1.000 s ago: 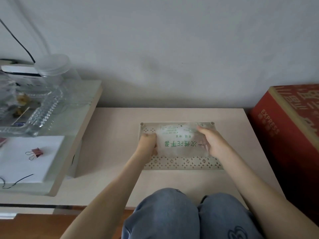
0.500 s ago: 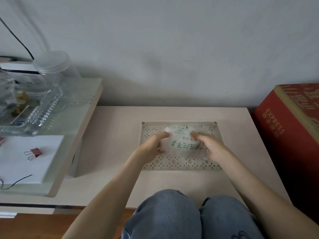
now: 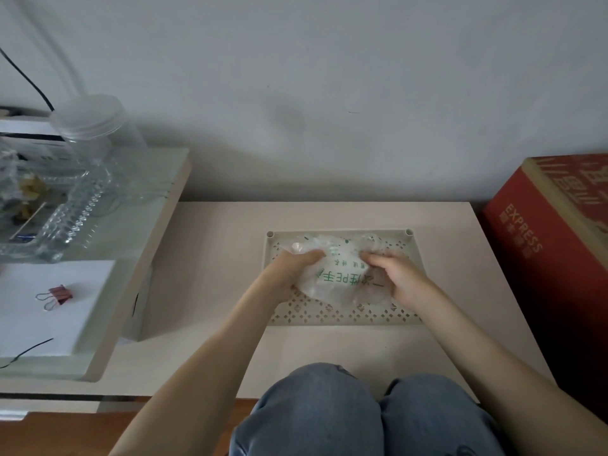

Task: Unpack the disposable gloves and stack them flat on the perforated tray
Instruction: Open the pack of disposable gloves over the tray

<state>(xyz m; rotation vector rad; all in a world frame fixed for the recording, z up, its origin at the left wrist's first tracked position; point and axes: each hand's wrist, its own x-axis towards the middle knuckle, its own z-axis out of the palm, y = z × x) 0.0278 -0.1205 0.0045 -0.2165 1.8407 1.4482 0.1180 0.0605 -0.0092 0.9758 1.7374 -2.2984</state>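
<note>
I see both hands have come in from the pack's ends vs 1 s ago. L hand (image 3: 289,271) and R hand (image 3: 399,278) now pinch the glove pack (image 3: 342,279) near its top-middle, film bunched up. Pack is over the perforated tray (image 3: 345,316). Prob. tearing it open; no gloves out yet.

- your glove pack (image 3: 342,278) hides the middle of the perforated tray (image 3: 329,315)
- small print on the pack: too small to read
- red box (image 3: 552,241): cut off at right edge
- glass dish (image 3: 65,218): cut off at left edge, contents blurred
</note>
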